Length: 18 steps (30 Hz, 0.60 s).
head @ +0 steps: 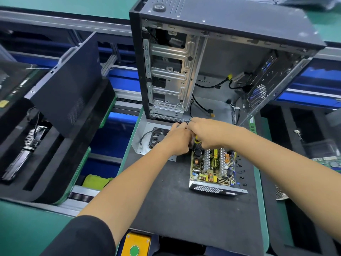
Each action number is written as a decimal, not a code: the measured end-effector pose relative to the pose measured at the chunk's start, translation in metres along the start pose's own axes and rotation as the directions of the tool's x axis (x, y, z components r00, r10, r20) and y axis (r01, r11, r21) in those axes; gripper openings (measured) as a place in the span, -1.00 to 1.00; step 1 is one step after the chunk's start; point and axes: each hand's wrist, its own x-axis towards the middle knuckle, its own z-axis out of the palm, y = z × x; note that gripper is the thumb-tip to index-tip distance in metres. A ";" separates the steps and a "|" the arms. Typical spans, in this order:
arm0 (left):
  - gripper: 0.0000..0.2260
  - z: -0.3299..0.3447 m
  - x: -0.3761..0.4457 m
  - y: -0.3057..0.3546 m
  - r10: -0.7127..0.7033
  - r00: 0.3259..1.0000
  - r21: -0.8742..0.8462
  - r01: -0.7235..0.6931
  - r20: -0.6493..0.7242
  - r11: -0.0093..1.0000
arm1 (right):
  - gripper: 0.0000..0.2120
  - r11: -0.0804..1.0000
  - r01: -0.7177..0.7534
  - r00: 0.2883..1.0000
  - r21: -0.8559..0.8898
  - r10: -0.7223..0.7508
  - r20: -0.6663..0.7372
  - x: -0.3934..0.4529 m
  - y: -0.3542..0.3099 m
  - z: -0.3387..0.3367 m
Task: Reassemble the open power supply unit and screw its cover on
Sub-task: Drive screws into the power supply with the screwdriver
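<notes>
While standing open-sided on the dark mat [184, 209], holding loose cables: tall black computer case [221, 24]. Lying before it, baring its circuit board: open metal power supply unit [212, 169]. Gripping a yellow-handled screwdriver [196, 138]: right hand [208, 133]. Curling beside it, grasp indiscernible: left hand [177, 139].

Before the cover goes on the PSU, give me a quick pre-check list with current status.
1. Board seated in the power supply unit: sits inside the tray; whether it is fastened, cannot tell.
2. Cover ready: not ok, it lies off to the left with its fan facing up.
3. Fan lead connected: not ok, the fan cable lies loose on the cover.
4. Screws at hand: ok, black ones are scattered on the mat right of the unit.
5. Driver held: the right hand holds a yellow-handled tool; its tip is hidden.
6. Left hand free: cannot tell, fingers hidden.
</notes>
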 end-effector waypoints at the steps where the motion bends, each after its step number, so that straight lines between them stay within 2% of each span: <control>1: -0.78 0.000 0.000 0.000 -0.005 1.000 -0.001 0.005 0.001 1.000 | -0.79 1.000 0.003 1.000 -0.018 -0.004 -0.021 0.000 -0.001 -0.002; 4: -0.87 0.003 0.001 -0.001 -0.019 1.000 0.028 0.019 0.011 0.999 | -0.95 0.992 -0.017 0.999 -0.124 0.012 -0.041 0.002 -0.008 -0.003; 9: -0.75 0.003 0.001 -0.001 -0.034 0.999 0.026 0.033 0.031 0.999 | -0.86 0.938 -0.059 0.992 -0.342 0.016 -0.128 0.000 -0.012 0.002; 12: -0.88 0.002 0.002 0.001 -0.023 0.999 0.139 0.017 0.042 0.990 | -0.88 0.979 -0.037 0.997 -0.199 0.022 -0.078 -0.005 -0.005 0.004; 14: -0.91 0.001 0.003 0.002 -0.027 0.998 0.206 0.016 0.051 0.978 | -0.82 0.995 -0.001 1.000 -0.098 -0.002 -0.023 -0.008 -0.002 0.001; 16: -0.93 0.000 0.003 0.004 -0.033 0.998 0.220 0.020 0.053 0.975 | -0.77 0.993 -0.008 1.000 -0.115 0.005 -0.031 -0.009 -0.003 0.002; 18: -0.94 -0.001 0.002 0.005 -0.030 0.998 0.216 0.019 0.047 0.976 | -0.84 0.982 -0.040 0.998 -0.186 0.031 -0.049 -0.009 -0.006 0.002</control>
